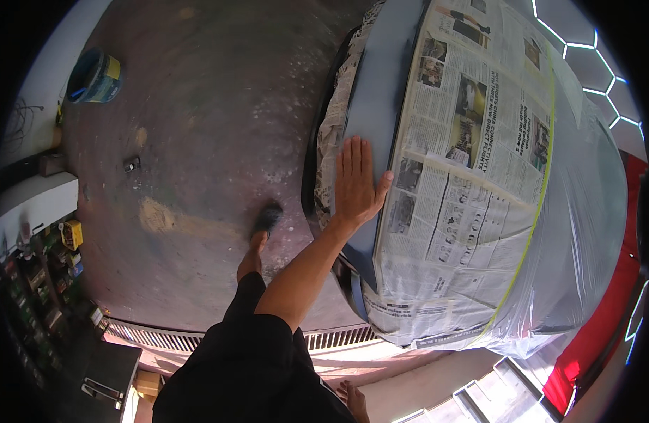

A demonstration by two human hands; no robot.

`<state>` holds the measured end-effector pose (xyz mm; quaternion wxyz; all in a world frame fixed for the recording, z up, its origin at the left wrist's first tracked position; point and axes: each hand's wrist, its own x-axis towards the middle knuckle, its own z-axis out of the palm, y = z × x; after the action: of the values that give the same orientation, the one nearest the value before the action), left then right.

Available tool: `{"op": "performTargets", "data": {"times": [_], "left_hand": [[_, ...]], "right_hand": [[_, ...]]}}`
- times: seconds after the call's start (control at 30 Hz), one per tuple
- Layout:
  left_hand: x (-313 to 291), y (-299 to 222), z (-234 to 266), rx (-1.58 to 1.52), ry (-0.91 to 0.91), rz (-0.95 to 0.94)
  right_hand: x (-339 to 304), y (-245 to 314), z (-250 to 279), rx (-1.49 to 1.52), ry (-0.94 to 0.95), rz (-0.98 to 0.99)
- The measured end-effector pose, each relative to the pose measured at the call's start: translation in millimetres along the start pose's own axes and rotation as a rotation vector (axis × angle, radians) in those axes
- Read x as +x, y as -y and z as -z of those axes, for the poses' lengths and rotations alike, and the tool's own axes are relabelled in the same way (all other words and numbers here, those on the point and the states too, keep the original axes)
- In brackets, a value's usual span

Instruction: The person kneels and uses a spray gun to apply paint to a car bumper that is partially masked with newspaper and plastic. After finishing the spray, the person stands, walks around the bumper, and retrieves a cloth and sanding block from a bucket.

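Lying palm down near the middle of the view, the left hand (356, 187) rests on a grey panel (384, 92), its fingers straight, close together and pointing to twelve o'clock, its thumb spread toward two. Its grip is wide and flat, closed around nothing; the palm side is hidden. The panel runs from one o'clock down past the hand toward five. Newspaper sheets (437, 204) cover the surface at three o'clock from it, bordered by a yellow-green line (552, 113) with clear plastic sheeting (585, 197) beyond. Crumpled newspaper (331, 127) lines the panel's nine o'clock side.

At six o'clock, the right hand (354, 402) hangs low beside the black clothing (233, 374), well apart from the panel; I cannot tell whether its grip holds anything. A dark shoe (268, 217) stands on the floor (197, 141) toward nine o'clock, and a bucket (99, 81) sits at ten.
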<state>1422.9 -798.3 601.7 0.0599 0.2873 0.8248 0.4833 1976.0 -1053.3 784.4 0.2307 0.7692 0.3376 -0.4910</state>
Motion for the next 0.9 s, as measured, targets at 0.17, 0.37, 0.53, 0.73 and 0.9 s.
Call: {"op": "performTargets", "data": {"times": [0.17, 0.37, 0.53, 0.73, 0.9], "left_hand": [[-86.0, -2.3, 11.8, 0.021, 0.005, 0.081], [-194.6, -37.7, 22.8, 0.043, 0.09, 0.112], [-270.5, -20.7, 86.4, -0.006, 0.171, 0.134], [-363.1, 129.3, 253.9, 0.352, 0.627, 0.657], [-412.7, 156.9, 428.1, 0.32, 0.949, 1.195]], "right_hand": [[31.0, 7.9, 42.7, -0.086, 0.016, 0.151], [78.3, 19.8, 61.2, -0.305, 0.062, 0.312], [106.2, 39.8, 62.0, -0.547, 0.083, 0.503], [69.3, 121.5, -2.2, -0.805, 0.144, 0.576], [32.9, 201.8, -67.0, -0.917, 0.224, 0.677]]}}
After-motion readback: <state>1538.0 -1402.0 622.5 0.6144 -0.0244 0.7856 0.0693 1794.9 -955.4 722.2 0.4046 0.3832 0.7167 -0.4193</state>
